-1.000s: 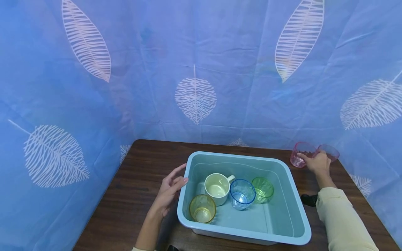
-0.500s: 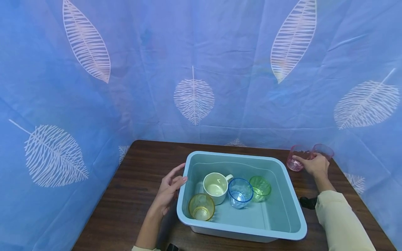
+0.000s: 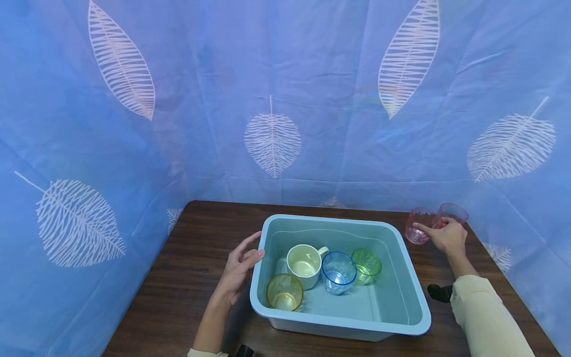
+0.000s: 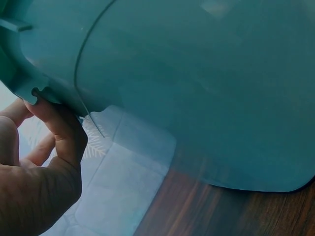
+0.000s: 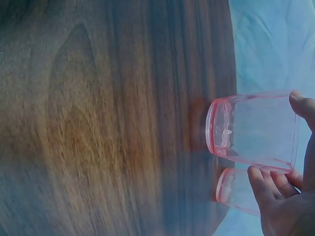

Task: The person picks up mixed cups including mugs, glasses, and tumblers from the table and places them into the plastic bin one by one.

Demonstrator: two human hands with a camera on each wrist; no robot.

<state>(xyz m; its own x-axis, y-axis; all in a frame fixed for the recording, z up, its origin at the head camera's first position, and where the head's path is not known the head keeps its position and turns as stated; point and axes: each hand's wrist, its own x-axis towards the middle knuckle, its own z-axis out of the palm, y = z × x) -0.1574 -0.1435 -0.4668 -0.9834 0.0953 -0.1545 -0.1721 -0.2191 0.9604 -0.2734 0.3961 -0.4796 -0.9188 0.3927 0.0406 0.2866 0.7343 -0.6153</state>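
In the head view my right hand [image 3: 449, 237] holds the left of two clear pink cups [image 3: 416, 233]. Its thumb lies on the near left side, and its fingers are between that cup and the second pink cup [image 3: 459, 210]. The right wrist view shows the thumb and fingers on opposite sides of the held cup [image 5: 256, 130], near its rim. The other cup [image 5: 238, 189] stands close by. My left hand [image 3: 236, 275] touches the left rim of a light blue plastic tub [image 3: 357, 325] with thumb and fingertip; its fingers are loosely bent.
In the tub stand a pale green mug [image 3: 303, 265], a yellow cup [image 3: 284, 292], a blue cup [image 3: 339, 272] and a green cup [image 3: 367, 265]. The dark wooden table [image 3: 196, 248] ends at a blue leaf-patterned cloth [image 3: 214, 148].
The head view has shifted slightly. My right hand has drawn the left pink cup a little nearer, with the fingers further round it. The left hand stays on the tub rim.
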